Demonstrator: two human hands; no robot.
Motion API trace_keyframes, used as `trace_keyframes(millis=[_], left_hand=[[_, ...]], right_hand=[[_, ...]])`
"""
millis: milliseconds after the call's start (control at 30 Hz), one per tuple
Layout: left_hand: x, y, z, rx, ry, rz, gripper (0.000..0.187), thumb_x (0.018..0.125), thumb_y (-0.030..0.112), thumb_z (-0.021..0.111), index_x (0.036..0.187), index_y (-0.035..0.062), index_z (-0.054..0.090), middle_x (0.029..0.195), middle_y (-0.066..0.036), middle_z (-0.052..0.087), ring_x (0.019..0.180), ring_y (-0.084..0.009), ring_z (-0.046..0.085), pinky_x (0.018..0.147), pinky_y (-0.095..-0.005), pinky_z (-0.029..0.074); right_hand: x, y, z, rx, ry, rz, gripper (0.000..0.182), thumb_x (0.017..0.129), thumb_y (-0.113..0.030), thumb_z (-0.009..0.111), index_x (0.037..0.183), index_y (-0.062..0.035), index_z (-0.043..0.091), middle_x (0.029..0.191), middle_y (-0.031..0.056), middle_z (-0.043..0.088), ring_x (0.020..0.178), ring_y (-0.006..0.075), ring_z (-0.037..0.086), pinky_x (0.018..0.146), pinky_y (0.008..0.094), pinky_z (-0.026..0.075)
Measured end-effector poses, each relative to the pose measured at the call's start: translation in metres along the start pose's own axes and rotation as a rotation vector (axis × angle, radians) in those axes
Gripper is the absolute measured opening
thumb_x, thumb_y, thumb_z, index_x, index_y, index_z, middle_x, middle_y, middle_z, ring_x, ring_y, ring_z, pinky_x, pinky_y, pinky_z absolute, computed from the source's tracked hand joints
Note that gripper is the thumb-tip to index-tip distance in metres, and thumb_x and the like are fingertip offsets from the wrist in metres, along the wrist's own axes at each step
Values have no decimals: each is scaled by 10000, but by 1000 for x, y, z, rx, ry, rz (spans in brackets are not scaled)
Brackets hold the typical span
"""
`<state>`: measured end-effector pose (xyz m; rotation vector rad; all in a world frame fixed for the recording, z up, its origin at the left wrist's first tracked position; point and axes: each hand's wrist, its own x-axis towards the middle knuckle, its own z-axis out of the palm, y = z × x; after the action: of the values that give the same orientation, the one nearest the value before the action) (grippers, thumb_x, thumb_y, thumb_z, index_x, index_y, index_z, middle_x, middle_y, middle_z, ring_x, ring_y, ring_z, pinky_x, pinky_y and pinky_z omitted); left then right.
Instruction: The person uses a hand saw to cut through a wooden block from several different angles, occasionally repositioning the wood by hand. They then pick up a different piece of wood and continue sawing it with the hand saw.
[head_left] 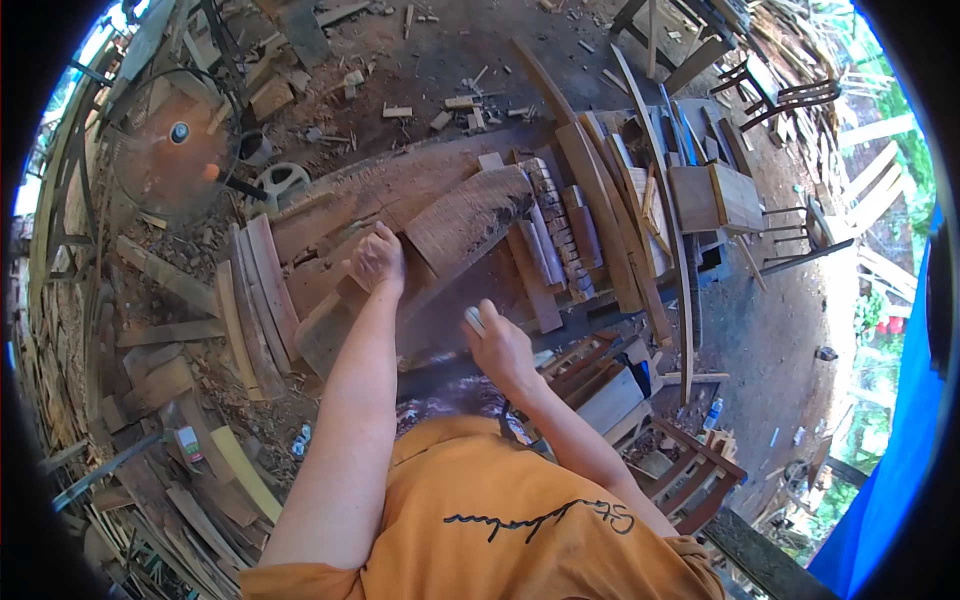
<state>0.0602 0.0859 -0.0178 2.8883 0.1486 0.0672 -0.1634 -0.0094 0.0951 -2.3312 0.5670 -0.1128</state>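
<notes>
My left hand [378, 258] is closed in front of me, its fingers curled beside the near end of a broad, rough-sawn board [470, 215]. What the curled fingers hold, if anything, is hidden. To the right and closer to my body, my right hand [503, 352] is wrapped around a small, pale, rounded object [475, 321] whose end pokes out by the thumb. Both hands are over a long wooden workbench [440, 318], with dark, dusty wood showing between them.
Stacked planks [600, 215] cover the bench's right part. Curved wooden strips [262, 290] lean at its left. A round fan guard [172, 140] stands back left. A wooden chair [780, 92] is at back right, a slatted wooden piece [695, 475] at front right. Offcuts litter the floor.
</notes>
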Motion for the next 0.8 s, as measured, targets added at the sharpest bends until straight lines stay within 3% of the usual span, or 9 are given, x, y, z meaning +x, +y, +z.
trace_keyframes(millis=[100,167,200,300,400,567,667,800], left_hand=[[-6,-7,-4,69,-10,40,566,987,440,375,717,80,718,842,-108,721,824,-316,683,879,-532,419],[-16,-6,-4,107,241,90,564,993,475,372,742,102,713,900,-78,708,857,-288,659,875,-513,394],[-22,-2,-1,116,281,44,546,992,494,379,800,117,725,965,-59,693,888,-272,632,876,-497,373],[-21,-4,11,121,312,47,538,991,475,391,782,117,734,919,-57,702,881,-275,629,869,-492,369],[-19,0,8,184,211,-19,535,988,464,399,757,123,741,868,-50,704,888,-269,624,883,-486,361],[-20,5,5,174,242,-33,544,985,466,398,736,126,741,832,-45,700,861,-262,615,886,-476,345],[-21,5,4,165,223,-28,547,985,472,391,750,126,743,849,-47,699,852,-262,610,881,-474,338],[-17,0,7,227,150,-27,544,988,477,386,765,134,746,872,-45,698,857,-252,607,869,-473,334]], right_hand=[[31,-15,9,-29,-48,33,276,912,-265,624,1013,-60,469,770,242,641,727,443,652,599,517,517],[40,-14,9,-86,-81,32,270,917,-265,613,1015,-61,465,770,241,643,730,445,655,610,523,523],[40,-13,9,-86,-76,26,270,917,-265,613,1015,-61,465,770,241,643,730,445,655,610,523,523],[37,-9,13,-65,-96,48,279,922,-270,610,1016,-63,449,804,245,648,746,460,635,640,535,505],[23,-5,5,-19,-89,-2,273,927,-274,609,1010,-65,455,807,248,647,754,454,638,643,531,507],[-37,-15,-60,-79,-135,120,258,922,-260,622,968,-59,468,795,243,637,759,444,634,637,519,501],[-34,5,-49,-89,-90,16,250,914,-239,633,1015,-56,497,763,201,636,686,402,649,575,488,526],[45,-1,18,-56,-70,-42,255,922,-255,619,983,-60,467,765,213,638,695,408,650,586,488,526]])
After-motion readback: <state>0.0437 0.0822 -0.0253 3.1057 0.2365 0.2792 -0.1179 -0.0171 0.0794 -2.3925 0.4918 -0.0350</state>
